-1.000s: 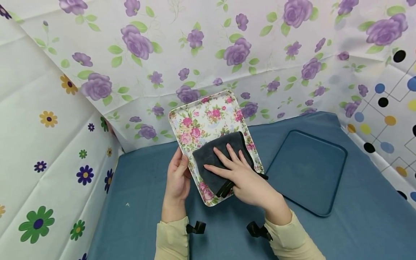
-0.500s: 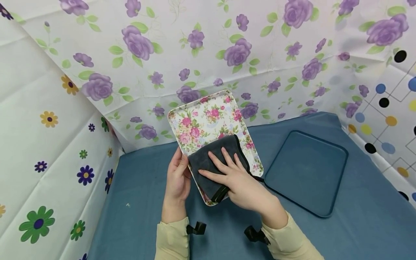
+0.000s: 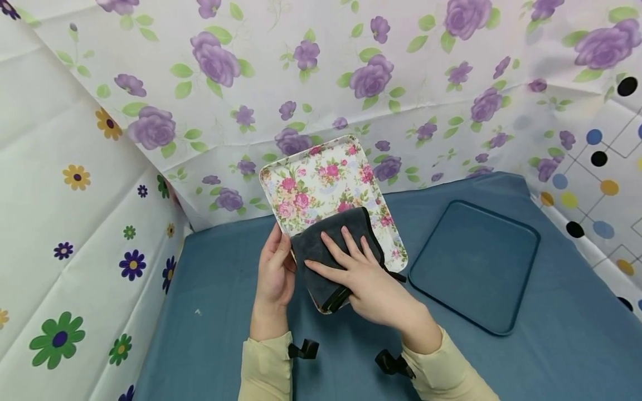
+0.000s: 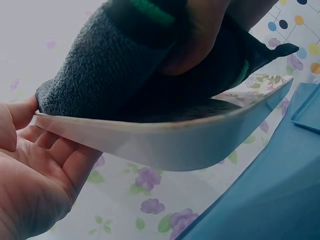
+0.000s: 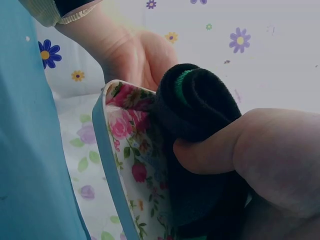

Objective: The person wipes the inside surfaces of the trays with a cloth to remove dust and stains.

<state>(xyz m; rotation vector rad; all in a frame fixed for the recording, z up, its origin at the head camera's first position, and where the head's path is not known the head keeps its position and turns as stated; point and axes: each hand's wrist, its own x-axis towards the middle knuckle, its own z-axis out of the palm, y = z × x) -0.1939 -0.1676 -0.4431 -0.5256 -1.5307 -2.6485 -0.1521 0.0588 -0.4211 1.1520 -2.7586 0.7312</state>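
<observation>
My left hand [image 3: 276, 270] grips the left edge of a floral tray [image 3: 326, 175], thumb at the rim and fingers underneath. The tray has a white face with pink roses and a raised rim, and is held tilted above the table. A folded dark grey cloth [image 3: 321, 253] with black edging covers its lower part. My right hand [image 3: 368, 284] presses that cloth onto the tray, fingers spread and straight. From the right wrist view, the thumb lies against the rolled fold of the cloth [image 5: 200, 115]. The left wrist view shows the tray's pale underside [image 4: 150, 145] over the left fingers [image 4: 55, 155].
A blue tray [image 3: 476, 267] lies on the blue tablecloth [image 3: 215, 312] to the right. Behind stands a wall sheet with purple roses [image 3: 371, 75]. Patterned side sheets close off the left and right. Each wrist carries a black camera mount [image 3: 303, 349].
The right hand and the cloth have slid left and slightly down across the floral tray, up to its left rim, then stayed nearly still. The left hand keeps its grip.
</observation>
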